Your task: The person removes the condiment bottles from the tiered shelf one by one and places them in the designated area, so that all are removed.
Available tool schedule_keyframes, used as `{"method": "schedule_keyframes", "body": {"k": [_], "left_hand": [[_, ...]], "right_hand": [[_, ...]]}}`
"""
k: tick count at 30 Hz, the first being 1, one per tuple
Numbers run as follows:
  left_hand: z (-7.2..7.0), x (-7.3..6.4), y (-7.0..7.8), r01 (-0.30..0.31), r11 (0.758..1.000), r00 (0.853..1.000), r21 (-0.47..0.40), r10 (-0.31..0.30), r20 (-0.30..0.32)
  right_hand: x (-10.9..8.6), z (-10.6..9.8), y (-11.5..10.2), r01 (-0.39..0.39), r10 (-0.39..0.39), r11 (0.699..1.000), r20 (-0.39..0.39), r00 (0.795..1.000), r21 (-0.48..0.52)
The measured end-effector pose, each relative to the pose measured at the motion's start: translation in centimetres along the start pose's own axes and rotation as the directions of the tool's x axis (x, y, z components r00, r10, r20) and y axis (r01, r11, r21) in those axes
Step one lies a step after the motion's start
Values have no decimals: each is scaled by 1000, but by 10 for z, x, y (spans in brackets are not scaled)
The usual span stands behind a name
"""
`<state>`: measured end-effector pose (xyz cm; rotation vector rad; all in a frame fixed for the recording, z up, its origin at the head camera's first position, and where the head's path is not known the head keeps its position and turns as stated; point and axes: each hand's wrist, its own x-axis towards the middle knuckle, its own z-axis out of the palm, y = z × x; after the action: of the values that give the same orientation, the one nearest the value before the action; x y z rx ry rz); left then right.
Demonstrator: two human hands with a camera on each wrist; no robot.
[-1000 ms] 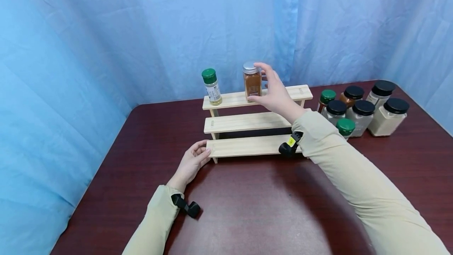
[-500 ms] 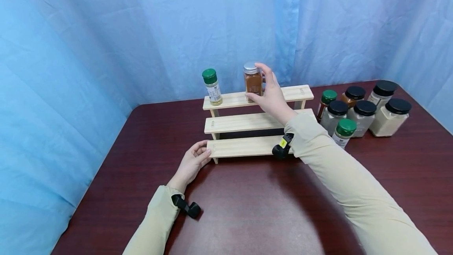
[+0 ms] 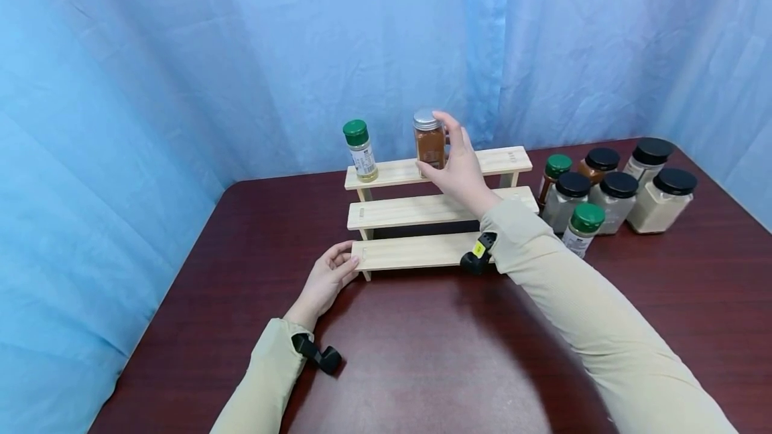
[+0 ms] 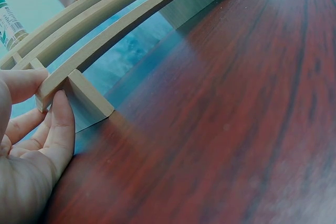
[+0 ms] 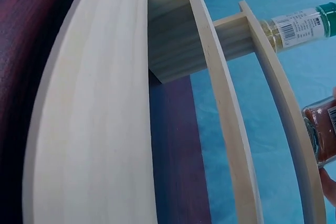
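Observation:
A three-tier wooden rack (image 3: 416, 252) stands mid-table. My left hand (image 3: 326, 278) pinches the left end of its lowest board; in the left wrist view the thumb lies above the board (image 4: 113, 35) and fingers below. At the top tier, my right hand (image 3: 463, 173) grips a square spice jar (image 3: 429, 147) of reddish-brown powder with a silver lid, thumb low and fingers at its right side. The jar (image 5: 326, 129) is upright at the top board; whether its base bears fully on the wood I cannot tell. Left of it stands a green-capped shaker bottle (image 3: 363, 154).
Right of the rack, several jars cluster on the dark red table (image 3: 422, 353): black-lidded ones such as a cream-coloured jar (image 3: 661, 203), and green-capped bottles, one (image 3: 580, 232) partly behind my right sleeve. Blue curtains (image 3: 362, 32) hang behind and at both sides.
My right wrist and forearm have shifted slightly left and down, uncovering more of the green-capped bottle by the sleeve. The gripped jar stays nearly in place. My left hand keeps its hold.

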<state>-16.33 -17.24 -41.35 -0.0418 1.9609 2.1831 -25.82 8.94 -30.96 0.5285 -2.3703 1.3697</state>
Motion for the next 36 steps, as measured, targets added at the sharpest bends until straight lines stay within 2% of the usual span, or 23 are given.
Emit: {"method": "schedule_keyframes", "body": {"k": [10, 24, 29, 36], "left_hand": [[-1, -2, 0, 10, 1000, 1000, 10, -9, -26], [0, -2, -1, 12, 1000, 1000, -7, -12, -22], [0, -2, -1, 14, 1000, 1000, -7, -14, -21], [2, 1, 0, 8, 1000, 1000, 6, -8, -24]], "right_hand": [[-12, 0, -4, 103, -102, 994, -21, 995, 46], [-41, -12, -15, 90, -90, 989, -7, 996, 119], [-54, -18, -18, 102, -105, 986, 12, 994, 129], [-73, -26, -16, 106, -106, 988, -5, 994, 117]]}}
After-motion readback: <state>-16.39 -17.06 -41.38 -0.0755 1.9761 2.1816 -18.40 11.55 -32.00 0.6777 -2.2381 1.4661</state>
